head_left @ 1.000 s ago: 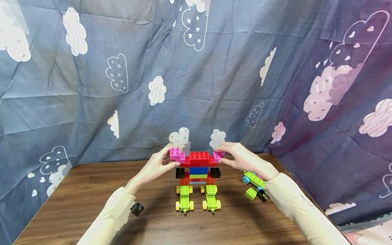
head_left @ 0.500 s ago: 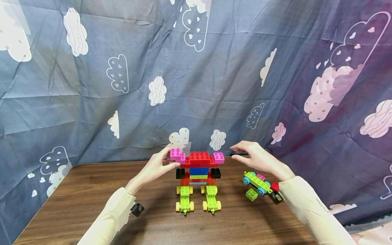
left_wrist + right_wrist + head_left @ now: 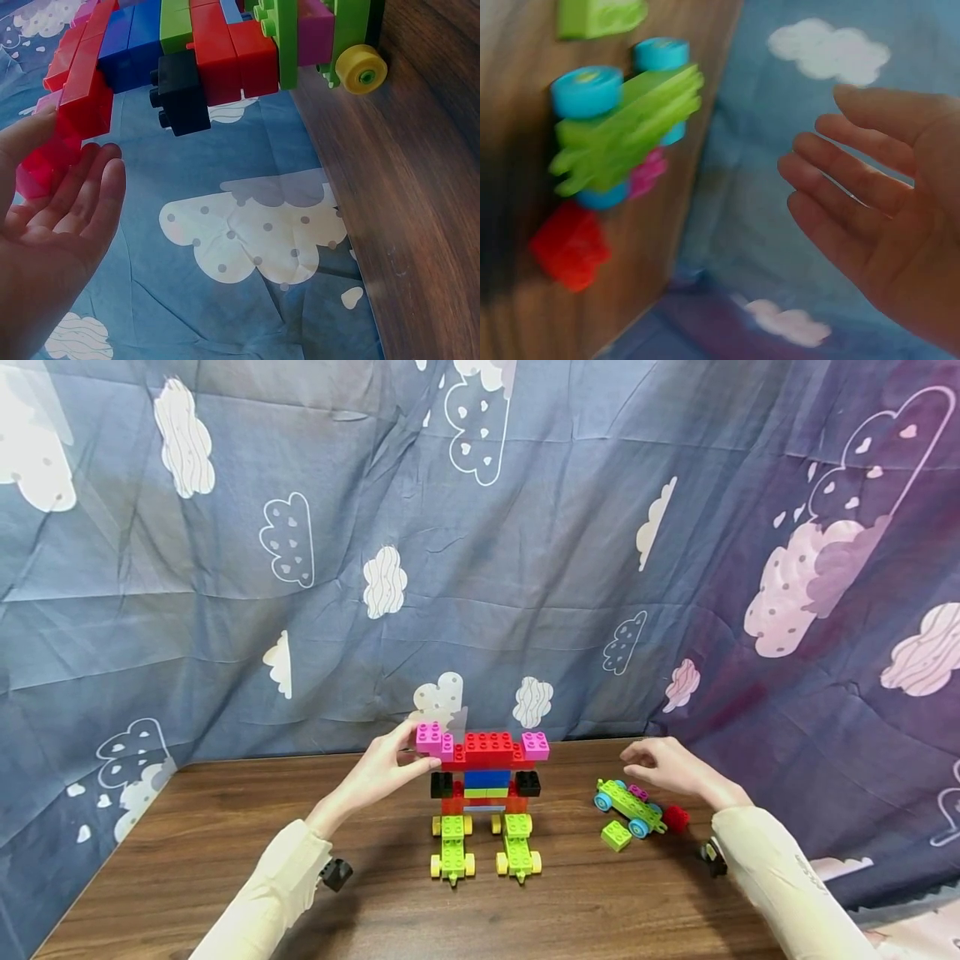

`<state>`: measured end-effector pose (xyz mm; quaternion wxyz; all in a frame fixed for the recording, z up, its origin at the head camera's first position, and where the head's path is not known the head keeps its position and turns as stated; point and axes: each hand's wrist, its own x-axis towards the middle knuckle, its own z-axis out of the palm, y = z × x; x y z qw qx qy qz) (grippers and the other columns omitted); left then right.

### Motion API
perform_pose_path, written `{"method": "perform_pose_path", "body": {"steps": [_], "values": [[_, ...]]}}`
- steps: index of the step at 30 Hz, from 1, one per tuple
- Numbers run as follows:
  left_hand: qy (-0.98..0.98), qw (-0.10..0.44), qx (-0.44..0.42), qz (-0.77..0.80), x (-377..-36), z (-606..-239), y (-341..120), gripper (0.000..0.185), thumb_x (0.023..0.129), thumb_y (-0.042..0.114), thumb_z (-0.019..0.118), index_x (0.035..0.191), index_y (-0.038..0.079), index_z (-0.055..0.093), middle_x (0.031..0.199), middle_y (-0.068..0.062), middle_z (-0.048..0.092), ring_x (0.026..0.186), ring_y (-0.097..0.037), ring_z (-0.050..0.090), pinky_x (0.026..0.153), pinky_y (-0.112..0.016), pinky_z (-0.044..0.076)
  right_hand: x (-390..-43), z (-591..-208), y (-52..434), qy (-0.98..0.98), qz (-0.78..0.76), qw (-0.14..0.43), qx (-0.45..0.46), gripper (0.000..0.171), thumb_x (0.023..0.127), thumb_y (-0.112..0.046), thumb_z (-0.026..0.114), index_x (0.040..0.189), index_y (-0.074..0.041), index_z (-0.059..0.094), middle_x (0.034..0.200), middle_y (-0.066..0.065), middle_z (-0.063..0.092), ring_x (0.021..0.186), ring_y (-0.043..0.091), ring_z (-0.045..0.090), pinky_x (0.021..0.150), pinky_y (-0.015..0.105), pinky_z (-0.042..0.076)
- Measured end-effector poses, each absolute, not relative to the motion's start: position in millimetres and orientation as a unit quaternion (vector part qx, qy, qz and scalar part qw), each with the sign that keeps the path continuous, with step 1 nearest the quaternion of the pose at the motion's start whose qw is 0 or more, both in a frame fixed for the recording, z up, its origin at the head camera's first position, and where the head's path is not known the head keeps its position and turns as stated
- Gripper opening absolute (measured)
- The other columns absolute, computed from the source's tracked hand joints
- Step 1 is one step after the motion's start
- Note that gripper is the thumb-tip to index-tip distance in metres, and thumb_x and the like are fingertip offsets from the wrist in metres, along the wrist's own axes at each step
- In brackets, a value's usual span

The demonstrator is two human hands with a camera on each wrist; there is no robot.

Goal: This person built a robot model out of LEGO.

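In the head view, a figure built from toy bricks (image 3: pixel 489 779) stands upright on the table on two lime wheeled bases with yellow wheels. Pink bricks sit at its upper left corner, and my left hand (image 3: pixel 382 768) pinches these pink bricks (image 3: pixel 430 737) between thumb and fingers. In the left wrist view, the thumb and fingers lie on both sides of them. A single pink brick (image 3: pixel 536 745) tops the right corner, untouched. My right hand (image 3: pixel 666 763) is off the figure with nothing in it, its fingers relaxed above a lime car base (image 3: pixel 626 802) with blue wheels.
Beside the car base lie a lime brick (image 3: pixel 616 835), a red brick (image 3: pixel 676 817) and a small magenta brick (image 3: pixel 638 792). A blue curtain (image 3: pixel 465 635) with cloud prints hangs behind and to the right of the wooden table (image 3: pixel 585 910).
My right hand has let go of the pink brick at the right corner and moved right and down, over the loose pieces. My left hand has stayed in place on the pink bricks.
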<state>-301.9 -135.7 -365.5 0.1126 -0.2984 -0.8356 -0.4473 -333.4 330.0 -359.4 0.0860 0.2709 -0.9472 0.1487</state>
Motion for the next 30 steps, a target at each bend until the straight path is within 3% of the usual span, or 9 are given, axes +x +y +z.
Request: {"method": "perform_pose_path", "body": {"steps": [4, 9, 19, 30], "values": [[-0.836, 0.109, -0.296, -0.449, -302, -367, -136, 0.053, 0.089, 0.026, 0.074, 0.135, 0.012, 0.05, 0.117, -0.011, 0.067, 0.102, -0.023, 0.069, 0.09, -0.047, 0.057, -338, -377, 348, -0.961, 0.145, 0.049, 0.232, 0.023, 0.09, -0.02, 0.07, 0.105, -0.002, 0.072, 0.1, 0.011, 0.075, 0.085, 0.016, 0.069, 0.078, 0.039, 0.058], [-0.833, 0.103, -0.295, -0.457, -304, -367, -136, 0.051, 0.089, 0.026, 0.075, 0.132, 0.012, 0.051, 0.116, -0.01, 0.067, 0.102, -0.023, 0.069, 0.092, -0.046, 0.057, -345, -395, 364, -0.966, 0.124, 0.046, 0.223, 0.019, 0.091, -0.017, 0.067, 0.102, -0.003, 0.073, 0.099, 0.011, 0.075, 0.088, 0.022, 0.069, 0.082, 0.047, 0.056], [-0.834, 0.104, -0.294, -0.455, -304, -366, -136, 0.051, 0.089, 0.026, 0.075, 0.132, 0.011, 0.052, 0.116, -0.01, 0.067, 0.101, -0.023, 0.069, 0.091, -0.047, 0.057, -355, -414, 373, -0.966, 0.128, 0.025, 0.222, 0.012, 0.09, -0.012, 0.066, 0.096, -0.007, 0.076, 0.093, 0.005, 0.076, 0.088, 0.019, 0.068, 0.08, 0.043, 0.054], [-0.831, 0.114, -0.301, -0.454, -304, -367, -136, 0.052, 0.089, 0.025, 0.074, 0.133, 0.012, 0.051, 0.117, -0.012, 0.067, 0.101, -0.024, 0.07, 0.091, -0.048, 0.057, -359, -414, 375, -0.969, 0.111, 0.022, 0.218, 0.012, 0.088, -0.01, 0.067, 0.095, -0.006, 0.076, 0.091, 0.006, 0.076, 0.087, 0.024, 0.069, 0.081, 0.048, 0.054]]}}
